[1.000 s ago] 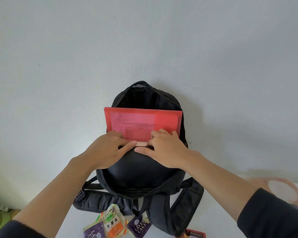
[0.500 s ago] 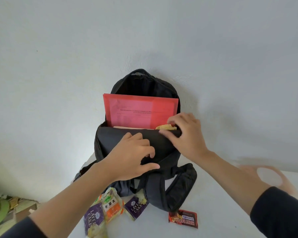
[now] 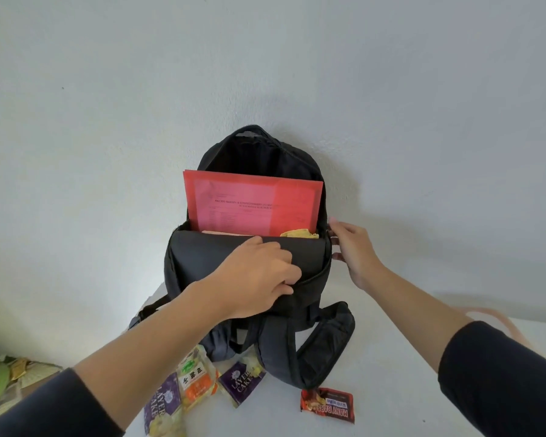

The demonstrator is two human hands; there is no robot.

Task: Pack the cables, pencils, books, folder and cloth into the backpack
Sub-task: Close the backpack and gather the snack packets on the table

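**Two hands at an open black backpack (image 3: 202, 263)**

Upright on the white tabletop (image 3: 391, 373), back against the pale wall (image 3: 108, 121), main compartment unzipped and gaping, shoulder straps (image 3: 322, 348) trailing forward toward the camera.

In that compartment, a red folder (image 3: 252, 203), upright, a printed sheet visible through it, upper part well above the front rim. Just in front of the folder, at the right end of the rim, a crumpled yellow cloth (image 3: 300, 233) peeking out. To its left, a pale pink edge (image 3: 224, 232), too little of it showing to tell what.

On the front panel, the left hand (image 3: 259, 279), fingers curled into the black fabric, thumb tucked at the seam below, gripping it.

At the bag's right side, the right hand (image 3: 353, 250), mostly spread, fingers nearly straight and thumb apart, tips touching the side edge, holding nothing that shows.

Dark sleeves (image 3: 501, 373) on both forearms.

On the tabletop near the straps, four snack packs: two purple "Layer Cake" packets (image 3: 163, 405) (image 3: 241, 381), an orange-and-white packet (image 3: 196, 378) between them, and a red "Many Bars" wrapper (image 3: 327, 405) further right, apart from the rest.
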